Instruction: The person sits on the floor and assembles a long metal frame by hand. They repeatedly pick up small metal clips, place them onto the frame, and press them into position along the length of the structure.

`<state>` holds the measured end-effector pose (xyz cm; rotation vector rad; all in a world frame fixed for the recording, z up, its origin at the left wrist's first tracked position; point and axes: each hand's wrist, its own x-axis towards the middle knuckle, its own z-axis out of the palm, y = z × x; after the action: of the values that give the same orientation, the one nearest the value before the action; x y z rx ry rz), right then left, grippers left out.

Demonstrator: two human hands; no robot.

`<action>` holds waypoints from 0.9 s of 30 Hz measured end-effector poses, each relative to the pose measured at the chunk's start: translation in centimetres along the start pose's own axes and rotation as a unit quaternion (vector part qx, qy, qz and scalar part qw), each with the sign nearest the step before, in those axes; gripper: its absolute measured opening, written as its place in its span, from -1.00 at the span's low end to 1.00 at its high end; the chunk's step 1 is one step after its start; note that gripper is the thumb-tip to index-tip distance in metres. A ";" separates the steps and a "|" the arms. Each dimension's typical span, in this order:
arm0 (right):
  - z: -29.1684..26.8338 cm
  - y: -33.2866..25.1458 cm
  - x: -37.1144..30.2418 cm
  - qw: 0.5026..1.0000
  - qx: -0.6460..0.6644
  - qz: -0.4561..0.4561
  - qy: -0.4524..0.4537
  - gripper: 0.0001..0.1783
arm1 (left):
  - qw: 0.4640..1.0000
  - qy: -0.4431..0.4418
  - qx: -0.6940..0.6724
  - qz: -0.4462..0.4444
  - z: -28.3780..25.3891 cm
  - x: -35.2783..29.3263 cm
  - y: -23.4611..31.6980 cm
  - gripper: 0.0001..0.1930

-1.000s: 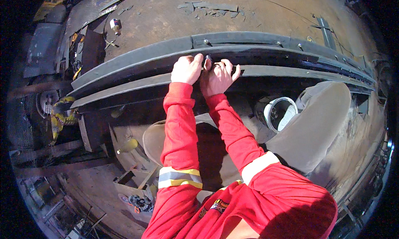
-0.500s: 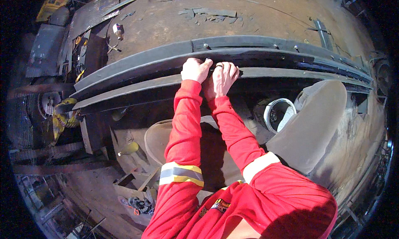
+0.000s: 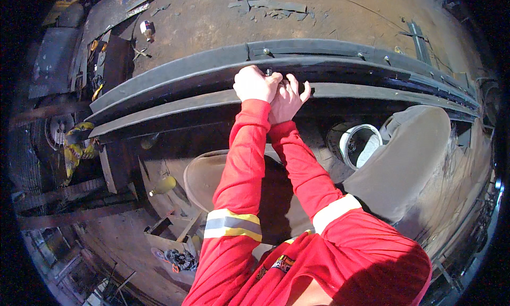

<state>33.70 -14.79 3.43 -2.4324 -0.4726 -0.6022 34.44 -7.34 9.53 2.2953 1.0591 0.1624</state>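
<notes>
My left hand is closed at the inner side of a long dark steel beam. A small dark round-ended metal piece pokes out beside its thumb; the rest of it is hidden by the fingers. My right hand lies close against the left, partly behind it, above the nearer steel flange. Its visible fingers are apart and slightly bent, while its thumb is hidden. Several bolts, one of them a bolt just beyond my hands, stand along the far flange.
A white bucket stands by my right knee. To the left are a yellow bottle, a yellow patterned cloth and a wheel. Beyond the beam lie a small white container and flat scraps.
My right hand has turned and drawn in against the left, its fingers lifting off the beam and parting. My left hand has moved slightly right. The view has shifted a little.
</notes>
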 end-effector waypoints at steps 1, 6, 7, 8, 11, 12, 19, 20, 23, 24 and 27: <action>-0.2 -0.1 0.2 1.000 -0.026 -0.001 -0.008 -0.73 | 1.000 0.000 0.001 -0.003 0.0 0.0 0.0 -0.57; -1.3 -0.4 1.0 0.996 -0.068 0.041 -0.031 -0.83 | 1.000 0.016 -0.010 -0.014 0.0 -0.1 0.1 -0.58; -1.4 -0.5 1.0 0.998 -0.045 0.037 -0.019 -0.83 | 1.000 0.014 -0.016 -0.013 0.0 0.0 0.0 -0.58; -1.6 -0.5 1.1 0.999 -0.021 0.034 -0.006 -0.84 | 1.000 0.013 -0.021 -0.012 -0.2 0.2 -0.1 -0.59; -1.8 -0.8 1.1 1.000 0.011 0.020 0.021 -0.87 | 1.000 -0.002 -0.013 -0.003 -0.5 0.3 -0.3 -0.55; -1.8 -0.8 1.0 1.000 0.011 0.013 0.020 -0.87 | 1.000 -0.010 -0.007 0.005 -0.7 0.3 -0.4 -0.54; -1.4 -0.9 0.6 0.999 0.027 -0.010 0.024 -0.83 | 0.993 -0.075 -0.095 0.008 -4.6 0.2 -0.1 -0.54; -1.4 -1.1 0.8 1.000 0.003 0.011 0.005 -0.77 | 0.989 -0.080 -0.124 -0.010 -5.7 -0.2 0.5 -0.57; -1.4 -1.1 0.6 1.000 -0.004 0.022 -0.021 -0.75 | 0.990 -0.055 -0.131 -0.011 -6.7 -0.4 0.2 -0.59; -1.4 -1.1 0.7 1.000 0.017 0.025 -0.004 -0.71 | 0.990 -0.054 -0.134 -0.008 -6.8 -0.4 0.0 -0.58; -1.5 -1.2 0.8 0.999 0.008 0.045 -0.030 -0.68 | 0.989 -0.069 -0.131 0.005 -5.4 0.0 -1.1 -0.56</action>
<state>33.38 -14.68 5.48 -2.4475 -0.3888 -0.4875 31.82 -4.26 13.30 2.0448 0.8977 0.1352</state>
